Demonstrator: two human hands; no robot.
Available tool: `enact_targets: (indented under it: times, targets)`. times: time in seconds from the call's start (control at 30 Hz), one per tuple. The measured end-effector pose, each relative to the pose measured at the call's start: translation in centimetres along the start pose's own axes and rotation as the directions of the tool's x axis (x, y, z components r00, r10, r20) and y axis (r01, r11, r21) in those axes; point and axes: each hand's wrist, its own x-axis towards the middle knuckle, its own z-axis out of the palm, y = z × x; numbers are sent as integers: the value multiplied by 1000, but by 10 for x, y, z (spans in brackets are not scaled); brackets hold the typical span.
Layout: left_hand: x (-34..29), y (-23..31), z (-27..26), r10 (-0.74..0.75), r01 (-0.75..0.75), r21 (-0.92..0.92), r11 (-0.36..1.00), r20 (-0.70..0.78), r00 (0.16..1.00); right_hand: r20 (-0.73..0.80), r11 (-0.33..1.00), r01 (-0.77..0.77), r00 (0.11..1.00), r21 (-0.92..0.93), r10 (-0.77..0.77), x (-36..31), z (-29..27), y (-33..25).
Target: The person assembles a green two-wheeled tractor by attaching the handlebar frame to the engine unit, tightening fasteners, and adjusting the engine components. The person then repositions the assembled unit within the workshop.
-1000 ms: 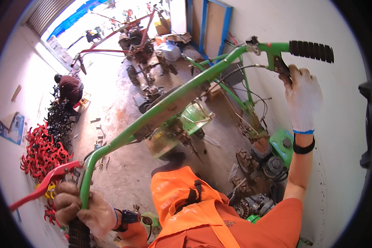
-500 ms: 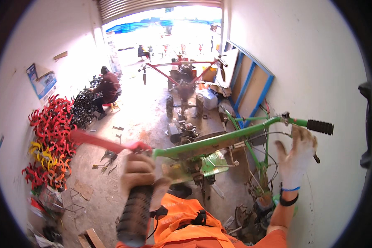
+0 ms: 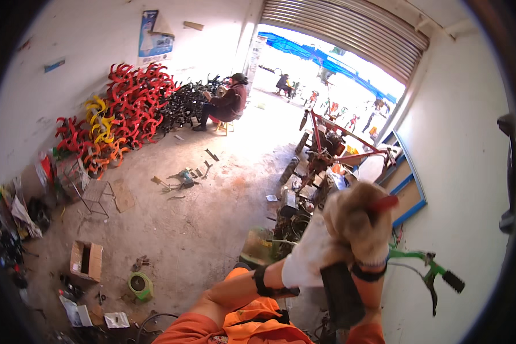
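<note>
Plainly, the left hand grips a black handle; right hand, hold unclear; blue poster, print illegible.

Stained, matt cloth is covering the left hand. The black grip is showing a dull, rubber-like finish. At right, painted metal is forming the green handlebar; far off, ribbed metal is making the shutter. At left, curved red pieces are looking glossy, and matt cardboard is forming the box.
</note>
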Motion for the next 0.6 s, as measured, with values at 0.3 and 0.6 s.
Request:
enact_targets:
  times: [0.3,0.6]
  targets:
    - [-50,-21,-21,-89,129,185,974,-206,974,62,952,295,955,-77,-291,24,43,-14]
    - [-72,-96,38,-282,312,-275,909,145,948,214,963,269,942,-17,-259,-8,26,-36]
